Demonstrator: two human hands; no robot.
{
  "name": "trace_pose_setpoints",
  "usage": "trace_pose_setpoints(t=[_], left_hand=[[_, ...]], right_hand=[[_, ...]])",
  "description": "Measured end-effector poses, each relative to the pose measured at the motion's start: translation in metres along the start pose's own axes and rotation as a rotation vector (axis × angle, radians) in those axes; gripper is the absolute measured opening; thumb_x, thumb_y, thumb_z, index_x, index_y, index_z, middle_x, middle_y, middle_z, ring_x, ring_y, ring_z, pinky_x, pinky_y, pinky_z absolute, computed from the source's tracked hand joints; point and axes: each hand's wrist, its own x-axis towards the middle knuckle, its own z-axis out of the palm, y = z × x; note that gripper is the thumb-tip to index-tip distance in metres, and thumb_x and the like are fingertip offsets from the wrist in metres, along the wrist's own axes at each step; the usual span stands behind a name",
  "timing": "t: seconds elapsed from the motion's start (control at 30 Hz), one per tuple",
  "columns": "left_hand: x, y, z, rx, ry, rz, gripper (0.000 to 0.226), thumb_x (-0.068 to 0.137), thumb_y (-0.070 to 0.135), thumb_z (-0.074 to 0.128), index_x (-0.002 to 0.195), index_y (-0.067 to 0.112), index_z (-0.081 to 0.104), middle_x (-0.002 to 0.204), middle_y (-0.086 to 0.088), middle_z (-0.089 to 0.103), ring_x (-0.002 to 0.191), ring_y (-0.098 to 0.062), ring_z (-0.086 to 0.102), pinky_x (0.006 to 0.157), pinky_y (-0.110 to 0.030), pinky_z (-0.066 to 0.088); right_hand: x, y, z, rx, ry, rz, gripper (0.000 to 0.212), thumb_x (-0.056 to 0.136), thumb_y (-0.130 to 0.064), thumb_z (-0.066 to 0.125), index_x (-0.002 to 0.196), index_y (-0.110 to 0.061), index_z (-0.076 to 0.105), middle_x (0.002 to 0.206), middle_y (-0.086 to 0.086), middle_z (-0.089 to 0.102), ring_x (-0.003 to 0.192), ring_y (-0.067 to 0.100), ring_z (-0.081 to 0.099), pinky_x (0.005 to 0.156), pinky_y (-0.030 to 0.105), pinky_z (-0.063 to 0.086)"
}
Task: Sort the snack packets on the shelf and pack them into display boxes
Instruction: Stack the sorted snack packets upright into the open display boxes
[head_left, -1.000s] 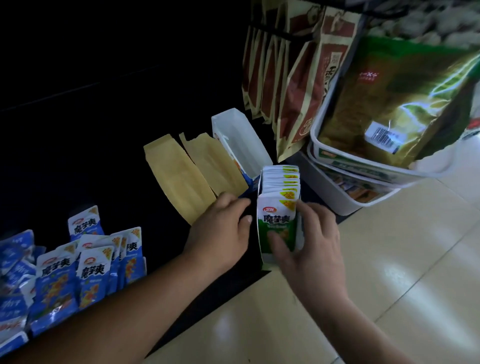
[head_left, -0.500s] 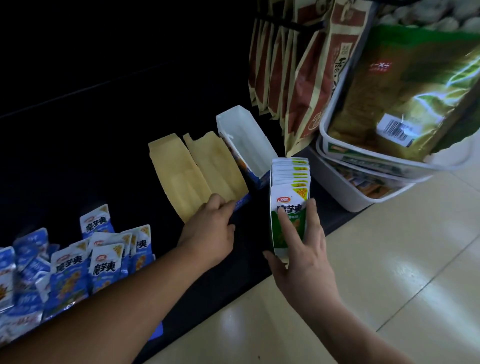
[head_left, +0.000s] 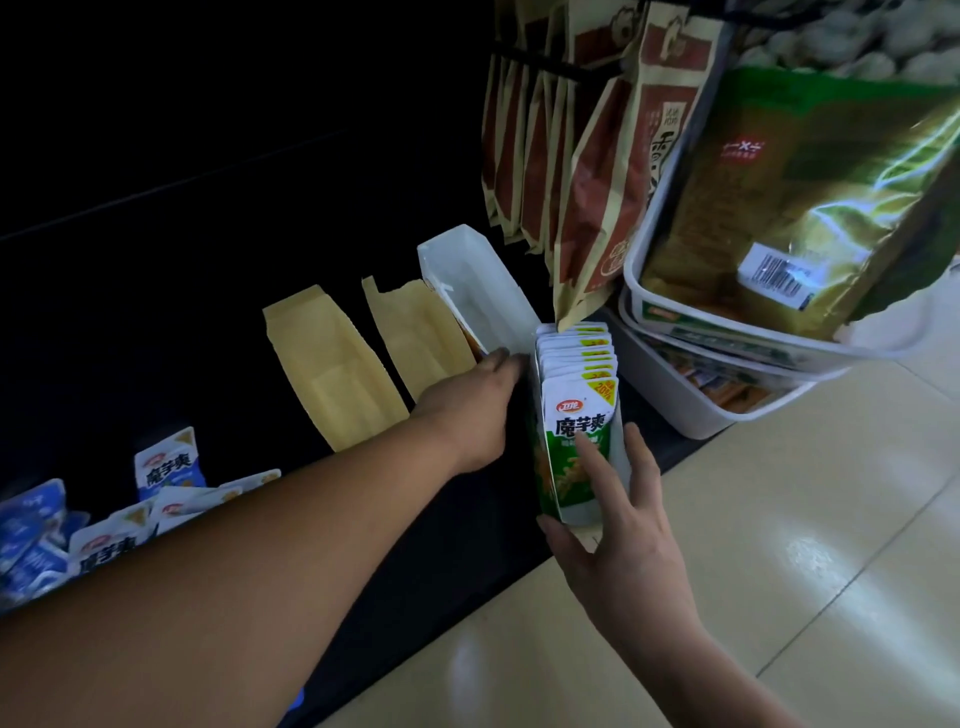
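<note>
Right hand spread on white green-packet box at black shelf edge | left hand at empty white carton, grip unclear | white plastic tubs adjacent right.

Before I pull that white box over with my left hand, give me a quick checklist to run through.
1. White display box empty: ok, the visible inside shows nothing.
2. Left hand free: ok, open, fingertips at the box's near end, no grip yet.
3. Green packets steady: ok, upright in a row, right hand pressing the front one.
4. White box clear of the cardboard pieces: cannot tell, the nearer piece lies close beside it.
5. Blue packets packed: not ok, loose heap on the shelf at left.
</note>
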Motion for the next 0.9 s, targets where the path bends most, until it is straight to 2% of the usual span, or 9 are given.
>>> trace_pose_setpoints(t=[0.1, 0.23, 0.3, 0.37, 0.43, 0.5, 0.63, 0.77, 0.9], left_hand=[[0.003, -0.001, 0.002, 0.019, 0.089, -0.019, 0.056, 0.094, 0.008, 0.051, 0.146, 0.024, 0.04, 0.142, -0.003, 0.053, 0.111, -0.032, 0.063, 0.068, -0.034, 0.04], [-0.014, -0.013, 0.008, 0.06, 0.228, 0.019, 0.041, 0.095, 0.004, 0.053, 0.132, 0.022, 0.055, 0.118, -0.002, 0.064, 0.109, -0.026, 0.056, 0.069, -0.032, 0.035], [-0.024, -0.021, 0.013, 0.013, 0.27, 0.024, 0.036, 0.095, 0.001, 0.052, 0.124, 0.018, 0.063, 0.109, -0.003, 0.065, 0.102, -0.026, 0.056, 0.07, -0.033, 0.041], [-0.031, -0.029, 0.019, -0.097, 0.279, 0.0, 0.026, 0.096, 0.001, 0.051, 0.113, 0.011, 0.069, 0.099, -0.006, 0.064, 0.09, -0.028, 0.061, 0.07, -0.04, 0.052], [-0.037, -0.035, 0.024, -0.173, 0.316, -0.02, 0.018, 0.096, 0.0, 0.055, 0.099, 0.005, 0.072, 0.09, -0.009, 0.064, 0.08, -0.03, 0.063, 0.066, -0.047, 0.055], [-0.045, -0.039, 0.031, -0.228, 0.376, -0.033, 0.017, 0.096, 0.003, 0.058, 0.092, 0.004, 0.074, 0.087, -0.008, 0.066, 0.077, -0.028, 0.064, 0.064, -0.047, 0.056], [-0.063, -0.038, 0.04, -0.282, 0.454, -0.041, 0.02, 0.099, 0.012, 0.056, 0.094, 0.009, 0.074, 0.091, -0.003, 0.067, 0.076, -0.025, 0.066, 0.062, -0.044, 0.057], [-0.072, -0.036, 0.044, -0.276, 0.523, -0.078, 0.014, 0.095, 0.004, 0.064, 0.091, 0.013, 0.074, 0.087, 0.002, 0.064, 0.072, -0.02, 0.063, 0.056, -0.041, 0.054], [-0.078, -0.035, 0.05, -0.312, 0.537, -0.088, 0.011, 0.095, 0.002, 0.065, 0.088, 0.008, 0.072, 0.084, -0.002, 0.062, 0.069, -0.022, 0.061, 0.056, -0.045, 0.053]], right_hand=[[-0.002, -0.001, -0.002, -0.04, -0.002, 0.036, 0.086, 0.081, -0.041, 0.083, 0.152, -0.046, 0.036, 0.17, -0.006, 0.013, 0.147, 0.025, 0.04, 0.077, 0.037, 0.057], [-0.005, -0.005, -0.005, -0.109, -0.006, 0.087, 0.079, 0.08, -0.049, 0.081, 0.146, -0.049, 0.038, 0.167, -0.011, 0.017, 0.139, 0.024, 0.05, 0.066, 0.035, 0.053], [-0.005, -0.007, -0.006, -0.099, 0.011, 0.104, 0.077, 0.077, -0.048, 0.083, 0.143, -0.047, 0.043, 0.163, -0.01, 0.022, 0.135, 0.026, 0.052, 0.069, 0.037, 0.054], [-0.007, -0.01, -0.006, -0.075, 0.031, 0.119, 0.071, 0.078, -0.047, 0.083, 0.141, -0.043, 0.05, 0.161, -0.01, 0.023, 0.137, 0.025, 0.049, 0.075, 0.038, 0.054], [-0.01, -0.013, -0.006, -0.038, 0.053, 0.116, 0.06, 0.08, -0.045, 0.081, 0.135, -0.039, 0.057, 0.16, -0.009, 0.025, 0.138, 0.025, 0.047, 0.077, 0.04, 0.055], [-0.012, -0.014, -0.005, -0.02, 0.055, 0.102, 0.048, 0.083, -0.041, 0.079, 0.128, -0.037, 0.063, 0.159, -0.007, 0.03, 0.135, 0.027, 0.051, 0.077, 0.039, 0.055], [-0.012, -0.012, 0.001, -0.008, 0.06, 0.083, 0.035, 0.084, -0.033, 0.08, 0.117, -0.034, 0.07, 0.159, 0.0, 0.034, 0.133, 0.033, 0.053, 0.082, 0.039, 0.055], [-0.008, -0.012, 0.007, 0.042, 0.061, 0.034, 0.028, 0.084, -0.023, 0.081, 0.111, -0.032, 0.075, 0.159, 0.006, 0.034, 0.136, 0.035, 0.05, 0.093, 0.035, 0.048], [0.011, -0.015, 0.015, 0.084, 0.017, 0.003, 0.026, 0.088, -0.019, 0.078, 0.11, -0.033, 0.075, 0.163, 0.005, 0.03, 0.143, 0.034, 0.043, 0.101, 0.036, 0.048]])
